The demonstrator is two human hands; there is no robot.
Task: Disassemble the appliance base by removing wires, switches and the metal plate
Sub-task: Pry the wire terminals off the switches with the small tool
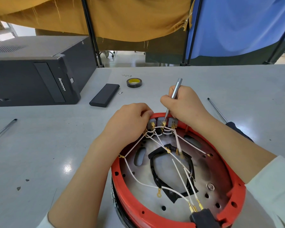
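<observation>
Here, from the head camera, the red appliance base (pixel 176 209) lies open side up on the grey table (pixel 39 153), close in front of the person, its metal plate (pixel 209 171) still seated inside the rim. The right hand (pixel 185 104) is curled round a slim silver screwdriver (pixel 174 94), held like a pen, with the tip coming down just below the knuckles onto the brass terminal of the middle of three grey switches (pixel 161 122) at the far rim. The left hand (pixel 130 120), just beside the right, has its fingers bent over the rim at the leftmost switch, seemingly steadying the base; what its fingertips hold is hidden. White wires (pixel 135 175) fan out from the switches toward the wrists, several with loose ring or spade ends, others still fixed.

The step in hand looks like freeing a wire from the middle switch terminal. Next, the tip probably needs firm seating in the screw and a steady base, then the loosened wire lifted away without snagging its neighbours.

Beyond the left hand lie a tape roll (pixel 134 82), a dark flat case (pixel 104 95) and a computer tower (pixel 31 71).
</observation>
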